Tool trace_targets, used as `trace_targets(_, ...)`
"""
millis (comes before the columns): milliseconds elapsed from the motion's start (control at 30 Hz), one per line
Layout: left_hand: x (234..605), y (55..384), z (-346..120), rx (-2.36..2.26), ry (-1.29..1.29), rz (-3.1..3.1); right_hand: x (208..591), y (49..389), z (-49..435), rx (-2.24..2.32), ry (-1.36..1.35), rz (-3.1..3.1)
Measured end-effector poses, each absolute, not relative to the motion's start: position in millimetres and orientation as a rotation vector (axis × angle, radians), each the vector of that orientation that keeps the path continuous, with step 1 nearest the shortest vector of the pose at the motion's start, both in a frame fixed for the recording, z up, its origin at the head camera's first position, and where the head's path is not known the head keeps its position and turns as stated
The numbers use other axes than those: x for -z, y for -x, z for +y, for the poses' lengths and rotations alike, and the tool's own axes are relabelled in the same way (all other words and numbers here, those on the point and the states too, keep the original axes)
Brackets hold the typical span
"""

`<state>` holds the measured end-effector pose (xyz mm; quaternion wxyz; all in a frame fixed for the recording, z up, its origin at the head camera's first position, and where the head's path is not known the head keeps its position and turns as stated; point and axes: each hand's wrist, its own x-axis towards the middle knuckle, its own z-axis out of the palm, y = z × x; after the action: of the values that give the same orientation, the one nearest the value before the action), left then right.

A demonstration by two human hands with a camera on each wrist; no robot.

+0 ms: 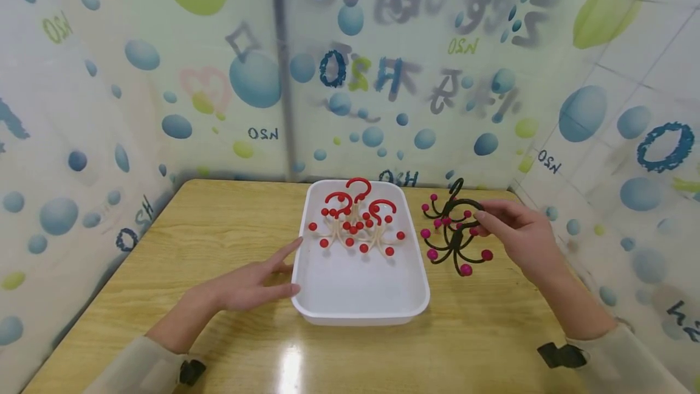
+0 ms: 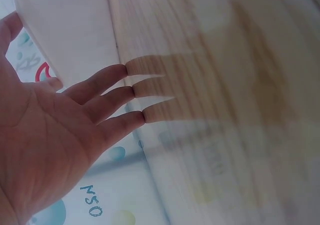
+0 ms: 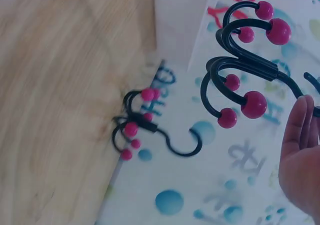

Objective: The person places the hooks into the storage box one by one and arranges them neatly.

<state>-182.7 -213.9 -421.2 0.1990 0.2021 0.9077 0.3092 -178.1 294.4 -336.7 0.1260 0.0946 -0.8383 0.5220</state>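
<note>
My right hand [image 1: 522, 239] pinches the curved top of a black claw hook [image 1: 455, 241], whose several bent prongs end in magenta balls. In the right wrist view this held hook [image 3: 250, 67] hangs off the fingertips, larger than a second black hook [image 3: 142, 122] standing on the table behind it. At the white tray's [image 1: 358, 290] left side, my left hand [image 1: 246, 284] spreads its fingers, thumb and a finger touching the rim. Its other fingertips rest on the tabletop in the left wrist view. Three cream hooks with red tops [image 1: 358, 181] and red balls stand in the tray's far half.
The wooden table [image 1: 219, 224] extends on both sides of the tray. Behind it and at both sides hang pale sheets [image 1: 219, 108] printed with blue and green bubbles and lettering. The second black hook stands close beyond the held one, right of the tray.
</note>
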Motion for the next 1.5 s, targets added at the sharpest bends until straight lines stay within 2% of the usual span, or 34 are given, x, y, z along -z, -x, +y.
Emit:
trace_targets(267,422.2,181.2,-215.0,-0.870,-0.563,2.548,333.8,183.1,241.1,-1.545,-0.394,-2.504)
trace_targets(800,420.3,181.6,-213.7,-0.863,-0.546,2.547,340.1,213.7,154.8,-1.692,-0.592,-2.664)
trace_targets(1033,420.3,180.8,-212.9,-0.865,-0.540,2.546,347.0,224.7,133.6,-1.729,-0.700,-2.693)
trace_targets(1500,419.8,181.4,-213.0,-0.856,-0.555,2.545,364.2,239.1,113.4,-1.615,-0.592,-2.929)
